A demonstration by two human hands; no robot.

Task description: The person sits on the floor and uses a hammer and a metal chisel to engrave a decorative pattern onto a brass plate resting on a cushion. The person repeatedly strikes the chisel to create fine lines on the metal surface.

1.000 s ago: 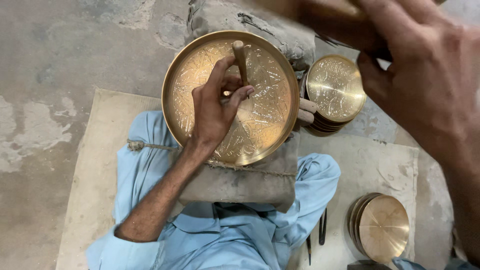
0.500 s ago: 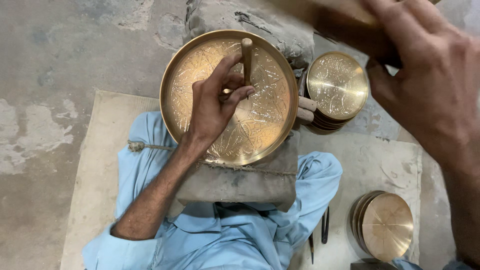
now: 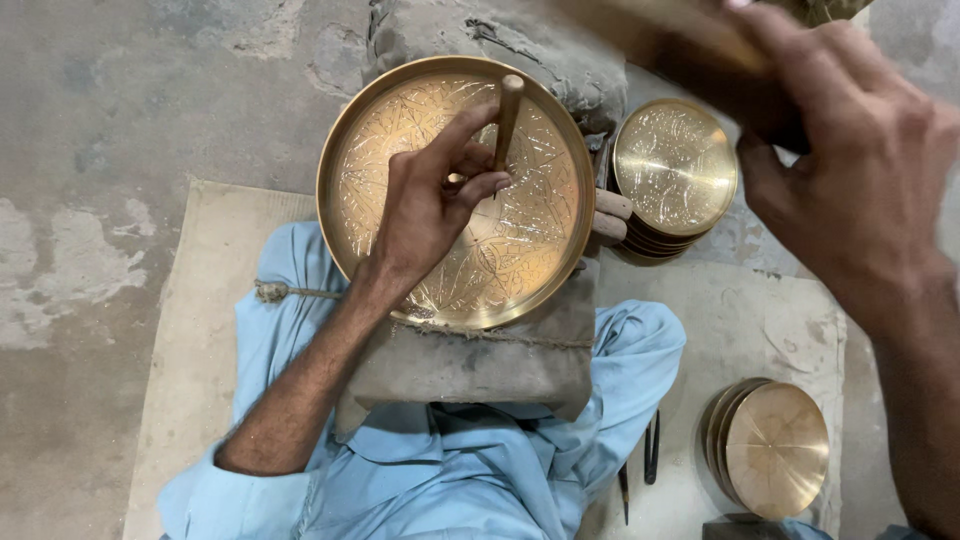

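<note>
A large round brass plate (image 3: pixel 540 260) with fine engraved patterns rests on a grey padded block (image 3: pixel 470 365) over my lap. My left hand (image 3: pixel 430 215) lies on the plate and grips a short metal chisel (image 3: pixel 508 115) between thumb and fingers, its tip set against the plate's middle. My right hand (image 3: pixel 860 170) is raised close to the camera at the upper right, fingers closed around a blurred brown wooden tool (image 3: pixel 660 35) that reaches left above the plate's far rim.
A stack of engraved brass plates (image 3: pixel 675 170) sits right of the big plate. Plain brass plates (image 3: pixel 775 450) are stacked at lower right, next to thin dark tools (image 3: pixel 652 450). A pale mat (image 3: pixel 190 330) covers rough concrete floor.
The chisel has shifted slightly along the plate under my left hand. My right hand stays raised with the wooden tool and has drifted a little.
</note>
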